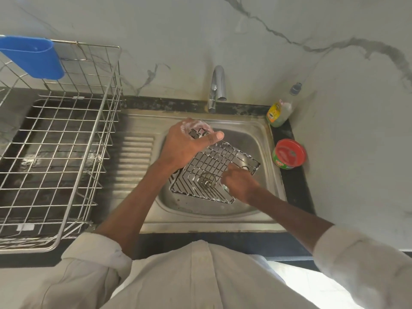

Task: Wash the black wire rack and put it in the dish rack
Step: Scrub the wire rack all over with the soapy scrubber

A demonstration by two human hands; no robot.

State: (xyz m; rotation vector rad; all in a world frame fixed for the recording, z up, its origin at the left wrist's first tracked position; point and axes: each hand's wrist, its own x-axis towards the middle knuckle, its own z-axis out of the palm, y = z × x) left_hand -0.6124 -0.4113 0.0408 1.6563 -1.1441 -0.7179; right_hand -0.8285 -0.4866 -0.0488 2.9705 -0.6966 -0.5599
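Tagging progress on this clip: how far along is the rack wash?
Done: the black wire rack is soaped, with foam on its wires. In hand: over the sink the left hand grips its top corner while the right hand works the lower edge. Left: rinsing, as no water shows at the tap, then moving it to the dish rack.

Soapy black wire rack (209, 166); dull steel sink (245, 139).
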